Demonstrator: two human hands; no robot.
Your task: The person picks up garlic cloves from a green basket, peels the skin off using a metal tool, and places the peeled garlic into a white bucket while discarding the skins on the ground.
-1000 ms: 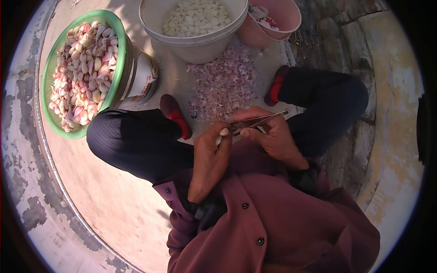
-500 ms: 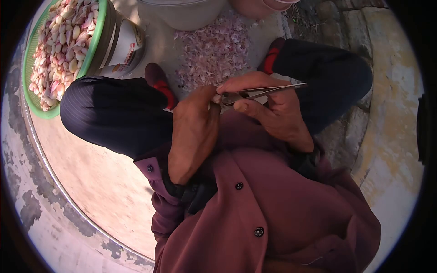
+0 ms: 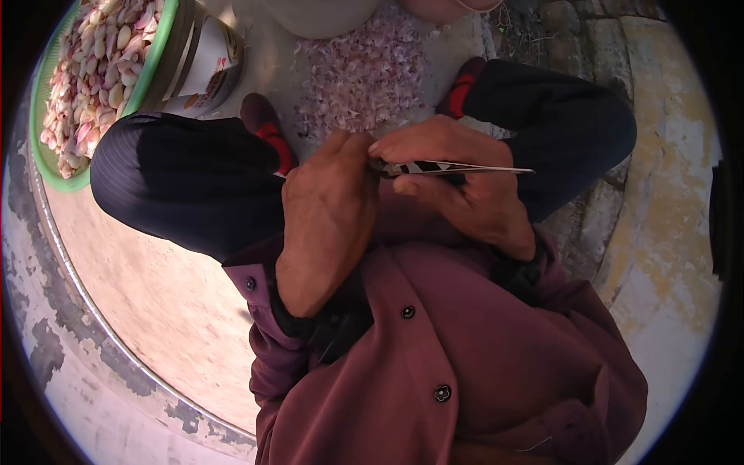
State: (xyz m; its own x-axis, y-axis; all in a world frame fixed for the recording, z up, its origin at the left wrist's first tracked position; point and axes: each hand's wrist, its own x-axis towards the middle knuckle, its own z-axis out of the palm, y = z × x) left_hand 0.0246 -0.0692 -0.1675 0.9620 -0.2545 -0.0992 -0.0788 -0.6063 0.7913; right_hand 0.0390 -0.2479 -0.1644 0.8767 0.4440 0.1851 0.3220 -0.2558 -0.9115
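My right hand point(image 3: 465, 170) pinches a pair of metal tweezers point(image 3: 488, 168) between thumb and fingers, its arms pointing out to the right. The far end of the tweezers meets the fingertips of my left hand point(image 3: 329, 205). That hand is closed, back upward, around a small garlic clove; its fingers hide the clove now, though a pale bit showed half a second ago. Both hands are together above my lap. Beyond them, a heap of pinkish garlic skins point(image 3: 360, 74) covers the ground between my feet.
At the upper left, a green basket point(image 3: 164, 54) full of garlic cloves point(image 3: 101, 66) rests beside a white-labelled bucket point(image 3: 209, 66). A pale tub point(image 3: 325, 15) and a pink container point(image 3: 442, 8) stand beyond the skins. Stone paving point(image 3: 604, 116) lies right.
The tweezers have turned to lie nearly level, and their arms are closer together. My left hand has rolled over slightly, covering the tips. The view has shifted a little.
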